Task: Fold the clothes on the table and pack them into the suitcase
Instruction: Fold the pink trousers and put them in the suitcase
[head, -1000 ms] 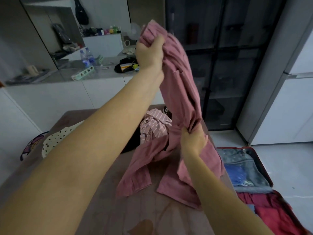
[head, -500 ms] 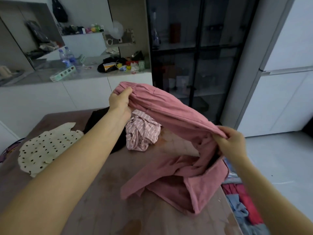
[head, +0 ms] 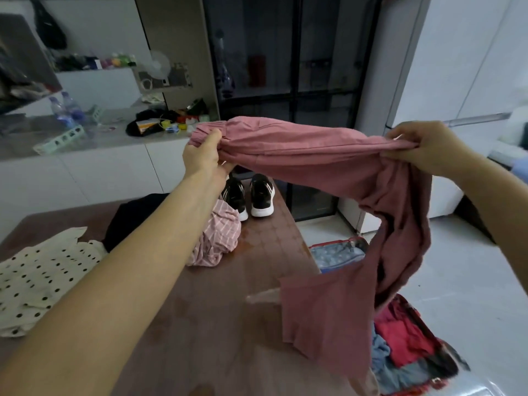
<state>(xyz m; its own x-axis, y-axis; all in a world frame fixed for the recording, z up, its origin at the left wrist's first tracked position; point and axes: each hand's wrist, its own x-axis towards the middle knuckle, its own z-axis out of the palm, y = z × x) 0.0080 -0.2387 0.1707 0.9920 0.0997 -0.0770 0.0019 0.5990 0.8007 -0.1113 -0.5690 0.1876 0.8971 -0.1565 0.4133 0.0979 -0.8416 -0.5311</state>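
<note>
Raised pink cloth [head: 314, 155], hands [head: 204, 155] gripping

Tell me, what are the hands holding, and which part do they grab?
Both hold the pink garment: the left hand grips its gathered end, the right hand a bunched fold farther along.

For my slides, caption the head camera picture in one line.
Left hand and right hand hold a pink garment stretched above the table, open suitcase on the floor beside it.
</note>
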